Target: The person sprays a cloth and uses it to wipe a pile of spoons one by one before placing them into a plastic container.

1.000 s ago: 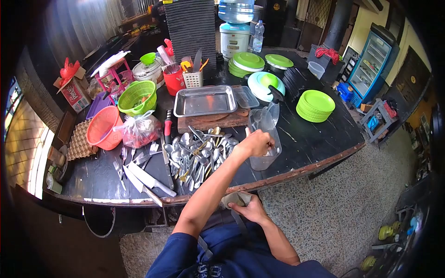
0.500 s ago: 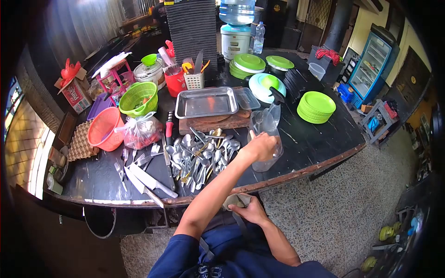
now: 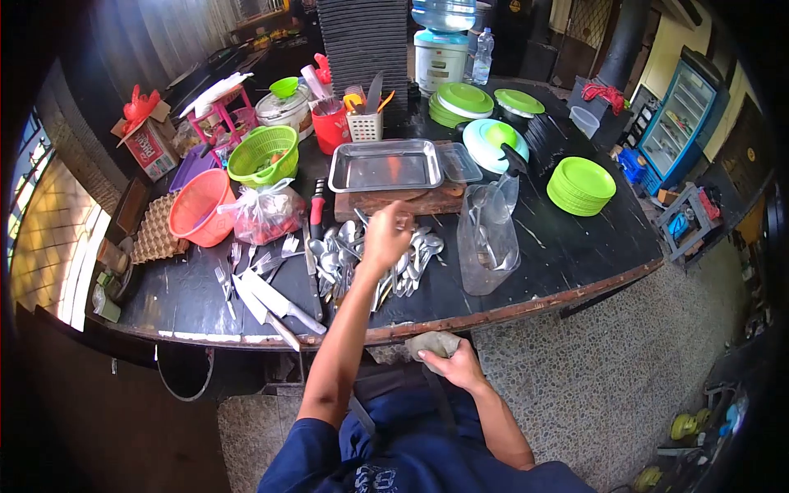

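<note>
My left hand [image 3: 388, 238] hovers over a pile of metal spoons [image 3: 337, 256], its fingers loosely bent and slightly apart, with nothing visible in them. The hand covers part of the pile. At the table's front edge, my right hand [image 3: 460, 366] grips a greyish cloth [image 3: 434, 347], bunched under the thumb. To the right of the pile stands a clear plastic container [image 3: 490, 275] with several spoons [image 3: 485, 230] and a dark-handled utensil leaning inside. Behind the pile, a metal tray [image 3: 385, 164] rests on a wooden board [image 3: 394, 203].
Knives [image 3: 275, 300] and several forks [image 3: 223, 279] lie left of the spoons. Further left are a bag [image 3: 267, 215], an orange basket [image 3: 200, 215], a green basket [image 3: 265, 156] and egg cartons [image 3: 156, 230]. Green plates [image 3: 581, 187] are stacked on the right.
My left hand has moved left from the clear container to above the spoon pile. My right hand stays low with the cloth. The view has shifted slightly.
</note>
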A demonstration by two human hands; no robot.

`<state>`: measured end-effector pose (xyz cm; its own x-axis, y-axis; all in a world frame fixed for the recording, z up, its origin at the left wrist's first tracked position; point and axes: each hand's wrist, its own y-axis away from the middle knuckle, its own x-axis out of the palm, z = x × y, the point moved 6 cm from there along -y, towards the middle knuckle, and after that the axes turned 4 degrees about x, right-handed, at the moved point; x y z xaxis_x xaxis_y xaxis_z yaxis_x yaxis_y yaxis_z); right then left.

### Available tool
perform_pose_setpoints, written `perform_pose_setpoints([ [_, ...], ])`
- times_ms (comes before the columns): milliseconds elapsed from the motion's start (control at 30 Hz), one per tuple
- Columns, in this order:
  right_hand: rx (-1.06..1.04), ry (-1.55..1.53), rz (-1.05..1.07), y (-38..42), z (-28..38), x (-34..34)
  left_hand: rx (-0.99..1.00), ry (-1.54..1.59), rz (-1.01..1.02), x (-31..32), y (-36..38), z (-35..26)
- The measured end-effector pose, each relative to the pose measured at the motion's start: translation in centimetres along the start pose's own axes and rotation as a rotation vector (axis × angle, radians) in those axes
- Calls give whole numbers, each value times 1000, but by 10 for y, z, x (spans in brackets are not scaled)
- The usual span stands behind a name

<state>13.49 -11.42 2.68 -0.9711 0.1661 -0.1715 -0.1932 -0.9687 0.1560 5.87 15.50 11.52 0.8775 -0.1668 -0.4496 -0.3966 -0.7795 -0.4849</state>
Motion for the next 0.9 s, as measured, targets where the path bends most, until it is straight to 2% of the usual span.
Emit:
perform_pose_setpoints([
  [67, 1, 18, 4, -2, 3, 2, -87, -360, -104, -28, 15, 52],
  [133, -19, 21, 14, -3, 4, 6, -127, -567, -169, -53, 32, 93],
  [167, -37, 27, 15, -4, 5, 8, -170, -595, -77, -63, 36, 103],
  [367, 32, -5, 55, -4, 5, 15, 171, -554, 310, -63, 66, 75],
  [533, -3, 1, 40, -5, 3, 16, 128, -580, 364, -55, 73, 85],
  [667, -17, 23, 37, -6, 5, 14, 192, -640, 421, -46, 71, 90],
  [767, -3, 14, 38, -6, 6, 15, 330, -644, 382, -41, 73, 82],
  [900, 29, 24, 65, -7, 6, 16, 301, -657, 452, -37, 71, 83],
])
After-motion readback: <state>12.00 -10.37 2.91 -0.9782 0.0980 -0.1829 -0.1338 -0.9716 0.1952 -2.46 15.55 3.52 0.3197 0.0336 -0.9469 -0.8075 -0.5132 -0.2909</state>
